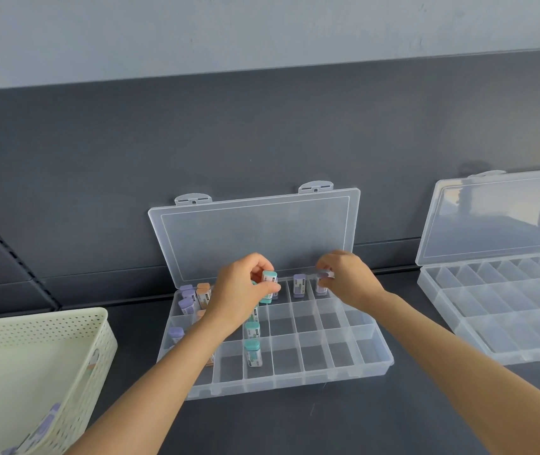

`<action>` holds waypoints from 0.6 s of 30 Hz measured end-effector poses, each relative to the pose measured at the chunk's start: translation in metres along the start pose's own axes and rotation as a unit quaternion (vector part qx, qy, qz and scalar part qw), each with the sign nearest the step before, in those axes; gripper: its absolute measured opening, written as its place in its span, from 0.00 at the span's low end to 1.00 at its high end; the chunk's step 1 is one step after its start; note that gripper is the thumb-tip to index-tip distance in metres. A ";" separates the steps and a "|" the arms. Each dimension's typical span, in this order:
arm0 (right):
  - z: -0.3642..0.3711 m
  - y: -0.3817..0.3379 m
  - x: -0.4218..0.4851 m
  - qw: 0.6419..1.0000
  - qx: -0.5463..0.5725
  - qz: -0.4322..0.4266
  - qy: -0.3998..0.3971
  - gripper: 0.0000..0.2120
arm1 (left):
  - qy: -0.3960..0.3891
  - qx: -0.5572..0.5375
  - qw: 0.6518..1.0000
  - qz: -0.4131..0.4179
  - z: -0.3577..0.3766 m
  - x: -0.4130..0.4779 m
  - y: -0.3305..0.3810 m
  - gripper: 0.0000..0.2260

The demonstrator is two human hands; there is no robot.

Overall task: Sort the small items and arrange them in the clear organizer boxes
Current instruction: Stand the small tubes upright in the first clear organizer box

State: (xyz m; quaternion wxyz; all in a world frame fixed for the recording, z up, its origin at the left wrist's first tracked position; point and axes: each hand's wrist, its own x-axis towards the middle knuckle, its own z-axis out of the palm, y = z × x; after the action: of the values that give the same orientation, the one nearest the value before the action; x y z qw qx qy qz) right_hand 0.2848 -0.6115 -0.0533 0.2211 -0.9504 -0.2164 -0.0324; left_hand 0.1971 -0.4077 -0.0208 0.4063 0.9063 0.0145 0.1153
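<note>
A clear organizer box (373, 362) lies open on the dark shelf, its lid leaning on the back wall. My left hand (239, 293) grips a teal-capped eraser (269, 284) upright over the back row. My right hand (347, 277) pinches a purple eraser (323, 284) at a back-row compartment. Another purple eraser (299, 285) stands between them. Purple erasers (186, 300) and an orange eraser (203, 295) fill the left compartments. Two teal erasers (253, 353) stand in a middle column.
A pale green perforated basket (32, 356) at the lower left holds several more erasers. A second clear organizer box (498, 310), open with bare compartments, lies at the right. The dark wall rises directly behind both boxes.
</note>
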 end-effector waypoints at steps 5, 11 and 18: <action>-0.015 -0.012 -0.014 0.998 0.052 -0.017 0.036 0.15 | -0.001 -0.004 1.000 0.010 0.004 0.001 0.003 0.08; -0.012 -0.033 -0.038 0.991 0.126 -0.032 0.032 0.15 | -0.013 -0.020 0.999 0.047 0.014 0.000 0.016 0.08; -0.013 -0.039 -0.045 0.971 0.238 -0.009 0.028 0.11 | -0.030 -0.055 0.996 0.063 0.027 -0.002 0.034 0.10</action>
State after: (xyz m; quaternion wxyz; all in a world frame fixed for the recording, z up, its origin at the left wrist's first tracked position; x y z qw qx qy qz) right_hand 0.2283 -0.6034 -0.0322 0.4463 -0.8674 -0.2198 -0.0085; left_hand 0.1989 -0.4501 -0.0136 0.4477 0.8846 -0.0615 0.1147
